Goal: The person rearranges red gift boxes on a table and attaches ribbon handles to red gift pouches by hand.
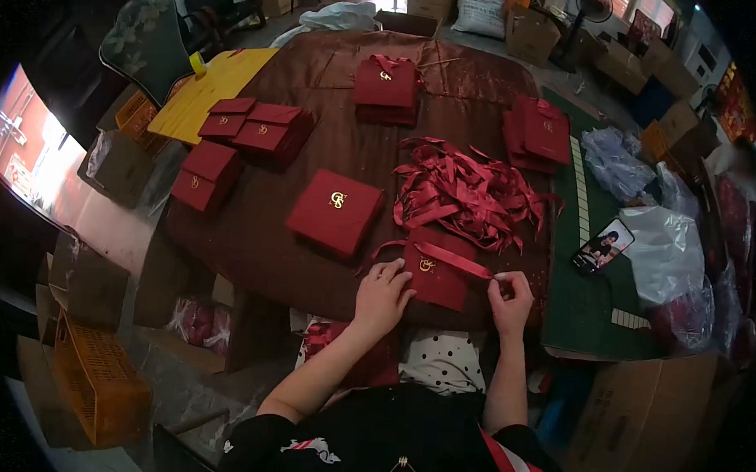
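Observation:
In front of me on the brown tablecloth lies a flat dark red paper bag (pixel 440 283) with a gold monogram. A red satin ribbon (pixel 454 260) runs across its upper part. My right hand (pixel 511 301) is closed in a pinch on the ribbon's right end, just past the bag's right edge. My left hand (pixel 384 295) rests on the bag's left edge with its fingers apart. The ribbon's other end curls on the cloth beyond the left fingertips. Just behind the bag is a heap of loose red ribbons (pixel 464 193).
Left of the ribbon heap stands a stack of red bags (pixel 337 211). More stacks (pixel 386 89) sit farther back and to the left. At right, a green board (pixel 561 286) holds a phone (pixel 604 246) and clear plastic bags (pixel 666 249). Cardboard boxes (pixel 649 408) and an orange crate (pixel 101 384) flank the table.

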`<state>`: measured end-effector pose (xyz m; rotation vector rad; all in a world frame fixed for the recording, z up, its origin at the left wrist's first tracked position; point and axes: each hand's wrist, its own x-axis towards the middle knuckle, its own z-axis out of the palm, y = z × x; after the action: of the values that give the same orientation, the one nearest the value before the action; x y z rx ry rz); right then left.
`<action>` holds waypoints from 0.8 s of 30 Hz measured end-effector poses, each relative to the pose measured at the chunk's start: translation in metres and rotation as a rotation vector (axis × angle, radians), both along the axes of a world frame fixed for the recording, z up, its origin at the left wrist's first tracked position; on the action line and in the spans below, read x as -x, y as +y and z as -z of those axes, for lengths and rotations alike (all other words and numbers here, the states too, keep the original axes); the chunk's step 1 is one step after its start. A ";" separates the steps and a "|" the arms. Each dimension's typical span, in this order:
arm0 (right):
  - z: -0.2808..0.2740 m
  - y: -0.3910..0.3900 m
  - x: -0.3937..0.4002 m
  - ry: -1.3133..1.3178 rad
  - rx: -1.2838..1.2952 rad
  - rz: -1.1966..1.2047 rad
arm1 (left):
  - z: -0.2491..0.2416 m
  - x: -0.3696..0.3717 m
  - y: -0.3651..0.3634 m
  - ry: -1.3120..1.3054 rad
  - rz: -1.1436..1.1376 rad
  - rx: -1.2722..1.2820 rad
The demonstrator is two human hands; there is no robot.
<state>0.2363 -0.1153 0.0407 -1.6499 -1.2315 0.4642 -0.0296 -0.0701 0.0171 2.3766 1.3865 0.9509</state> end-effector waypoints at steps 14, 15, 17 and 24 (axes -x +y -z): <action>-0.014 0.025 0.068 0.911 -0.211 -0.486 | -0.005 -0.006 -0.012 -0.008 -0.202 0.103; -0.015 0.027 0.072 0.717 -0.185 -0.502 | -0.004 -0.007 -0.013 -0.012 -0.222 0.086; -0.015 0.029 0.085 0.461 -0.207 -0.535 | -0.002 -0.009 -0.014 -0.031 -0.232 0.073; 0.007 0.029 0.096 -0.015 -0.230 -0.490 | 0.003 -0.013 -0.015 -0.200 -0.222 0.107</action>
<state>0.1405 -0.0867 0.0341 -1.1549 -1.6406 0.5829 -0.0168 -0.0851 0.0144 2.0193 1.6011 1.1052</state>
